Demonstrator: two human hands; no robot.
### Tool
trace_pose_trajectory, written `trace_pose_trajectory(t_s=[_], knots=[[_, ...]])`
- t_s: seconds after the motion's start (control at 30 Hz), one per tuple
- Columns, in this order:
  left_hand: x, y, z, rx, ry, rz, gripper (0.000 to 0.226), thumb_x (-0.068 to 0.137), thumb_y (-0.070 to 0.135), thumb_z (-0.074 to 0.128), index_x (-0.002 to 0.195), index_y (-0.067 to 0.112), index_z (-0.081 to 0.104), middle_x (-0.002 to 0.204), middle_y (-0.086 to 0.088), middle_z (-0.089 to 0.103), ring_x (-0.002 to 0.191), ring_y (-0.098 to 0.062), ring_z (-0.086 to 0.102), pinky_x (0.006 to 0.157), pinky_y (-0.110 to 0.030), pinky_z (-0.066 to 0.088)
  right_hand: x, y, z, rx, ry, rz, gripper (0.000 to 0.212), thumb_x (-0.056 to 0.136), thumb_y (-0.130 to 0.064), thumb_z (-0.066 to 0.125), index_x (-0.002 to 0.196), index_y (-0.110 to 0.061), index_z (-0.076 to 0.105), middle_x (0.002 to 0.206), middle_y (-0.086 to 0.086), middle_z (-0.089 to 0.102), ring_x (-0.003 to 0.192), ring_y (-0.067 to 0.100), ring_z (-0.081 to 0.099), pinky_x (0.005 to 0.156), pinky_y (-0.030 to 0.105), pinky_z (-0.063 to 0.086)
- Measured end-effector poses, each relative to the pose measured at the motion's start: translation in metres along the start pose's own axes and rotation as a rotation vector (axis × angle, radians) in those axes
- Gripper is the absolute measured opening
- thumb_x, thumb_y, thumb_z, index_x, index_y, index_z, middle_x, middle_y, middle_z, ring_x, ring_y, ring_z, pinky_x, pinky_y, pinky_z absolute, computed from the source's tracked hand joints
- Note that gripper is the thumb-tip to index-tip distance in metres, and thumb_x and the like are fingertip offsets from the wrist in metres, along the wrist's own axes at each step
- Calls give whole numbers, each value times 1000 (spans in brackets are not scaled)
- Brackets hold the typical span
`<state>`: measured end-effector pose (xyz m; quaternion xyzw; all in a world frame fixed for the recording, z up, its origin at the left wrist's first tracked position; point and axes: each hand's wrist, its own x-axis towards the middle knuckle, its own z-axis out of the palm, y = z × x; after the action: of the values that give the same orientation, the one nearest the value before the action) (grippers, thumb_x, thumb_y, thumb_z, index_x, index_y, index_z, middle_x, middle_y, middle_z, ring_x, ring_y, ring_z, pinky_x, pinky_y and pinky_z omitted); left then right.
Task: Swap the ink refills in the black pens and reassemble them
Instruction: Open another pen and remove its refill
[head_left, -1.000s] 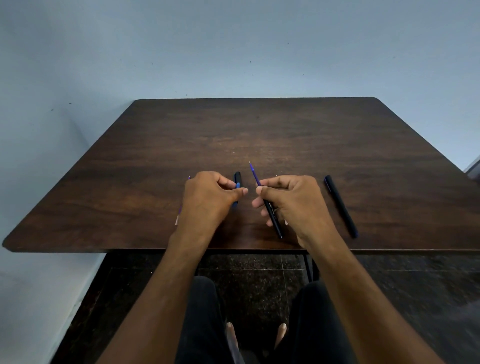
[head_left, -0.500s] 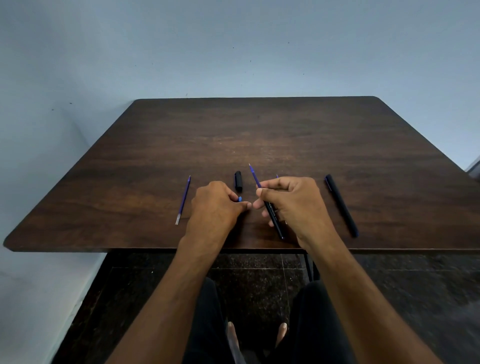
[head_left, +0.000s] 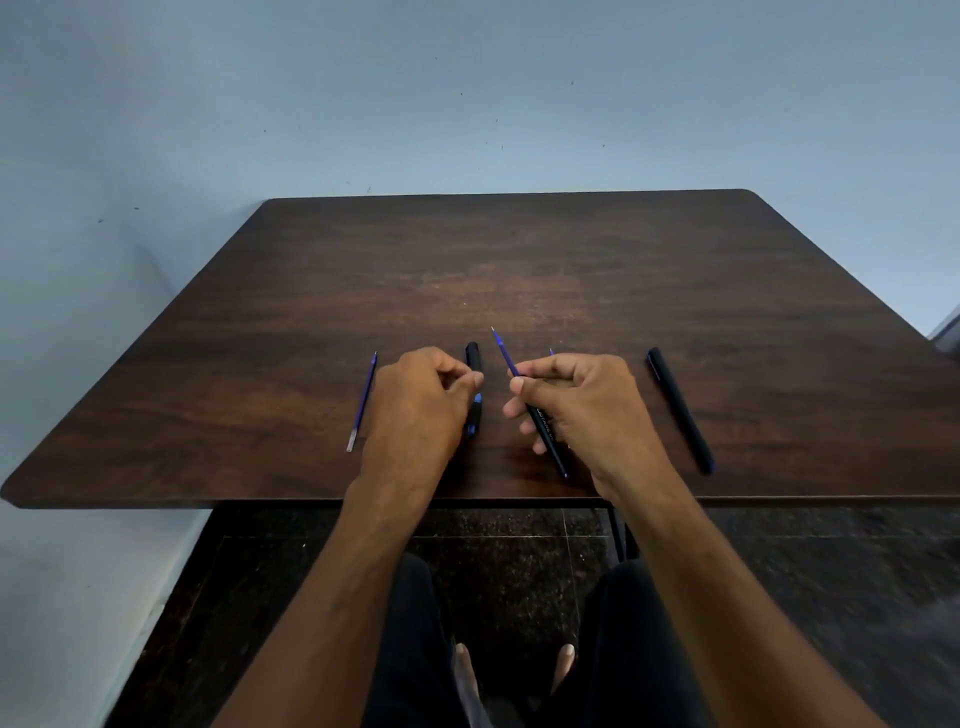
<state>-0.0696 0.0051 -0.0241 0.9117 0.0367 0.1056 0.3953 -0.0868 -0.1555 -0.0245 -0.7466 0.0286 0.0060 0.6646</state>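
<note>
On the dark wooden bench (head_left: 519, 260) the right hand (head_left: 587, 410) holds a black pen barrel (head_left: 548, 436) between thumb and forefinger, its grip pinched tight around the upper end, where a blue ink refill (head_left: 503, 351) sticks out and points away toward the wall. The barrel slants back down toward the near edge of the bench, under the curled fingers. The left hand (head_left: 415, 405) has its fingers curled, fingertips pinched on a short black pen piece (head_left: 473, 395) with a blue band that lies on the bench between the two hands. A loose blue refill (head_left: 362, 402) lies just left of the left hand. A whole black pen (head_left: 680, 410) lies apart to the right of the right hand. Something small peeks out behind the right hand's knuckles; I cannot tell what it is.
</note>
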Motion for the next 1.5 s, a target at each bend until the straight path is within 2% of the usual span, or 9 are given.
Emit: trace_pose_trajectory(t_s=[0.17, 0.37, 0.6, 0.73, 0.93, 1.13, 1.3, 1.4, 1.5], knots=[[0, 2, -1, -271, 11, 39, 15, 92, 34, 70, 89, 24, 81, 75, 13, 76, 74, 4, 69, 63, -14, 49, -3, -4, 5, 26, -50, -33, 9, 95, -12, 71, 95, -19, 75, 76, 10, 79, 59, 16, 68, 51, 31, 55], [3, 6, -5, -679, -146, -144, 14, 85, 27, 77, 91, 14, 80, 79, 4, 77, 65, 4, 63, 60, -15, 46, -3, -9, 6, 48, -75, -32, 8, 96, -10, 70, 98, -16, 74, 77, 12, 79, 58, 15, 65, 52, 32, 54], [9, 9, -11, -793, -42, -216, 15, 88, 24, 76, 89, 9, 77, 84, -4, 77, 75, -10, 66, 62, -22, 49, -2, -7, 8, 60, -102, -24, 17, 94, -10, 72, 112, -9, 72, 79, 10, 80, 59, 16, 66, 54, 32, 55], [13, 10, -20, -839, 5, -206, 15, 90, 19, 74, 89, 4, 75, 71, 2, 74, 63, -6, 64, 63, -21, 52, -3, -7, 10, 50, -124, -21, 14, 94, -10, 72, 108, -9, 73, 80, 10, 80, 60, 15, 67, 54, 30, 56], [28, 4, -37, -886, 156, -184, 17, 92, 18, 72, 87, 2, 73, 74, -4, 70, 61, -8, 59, 62, -21, 50, -4, -10, 14, 34, -135, -11, 7, 94, -9, 73, 100, -9, 75, 79, 12, 80, 60, 17, 66, 51, 27, 55], [47, -17, -61, -841, 195, -215, 14, 89, 22, 76, 86, 7, 76, 73, -1, 74, 58, -5, 55, 62, -23, 50, -2, -12, 17, -3, -102, -12, 5, 94, -15, 73, 96, -12, 75, 80, 5, 81, 62, 20, 72, 61, 35, 61], [55, -45, -71, -386, 177, -189, 15, 82, 32, 81, 79, 17, 79, 67, 6, 74, 59, 2, 62, 67, -23, 50, 3, -12, 22, -27, -47, -1, 6, 93, -20, 74, 92, -14, 76, 80, 1, 81, 74, 37, 77, 78, 59, 62], [55, -58, -71, -92, 214, -198, 15, 80, 36, 82, 75, 22, 78, 72, 9, 73, 70, 3, 64, 68, -21, 48, 5, -11, 25, -47, 0, -17, 6, 90, -20, 77, 86, -16, 78, 75, 1, 80, 76, 45, 73, 71, 53, 62], [54, -64, -67, 8, 212, -230, 14, 80, 34, 84, 75, 21, 78, 67, 9, 68, 66, -1, 63, 62, -20, 48, 6, -8, 27, -66, 18, -12, 7, 87, -18, 81, 81, -15, 79, 66, 3, 77, 55, 24, 71, 61, 43, 62]])
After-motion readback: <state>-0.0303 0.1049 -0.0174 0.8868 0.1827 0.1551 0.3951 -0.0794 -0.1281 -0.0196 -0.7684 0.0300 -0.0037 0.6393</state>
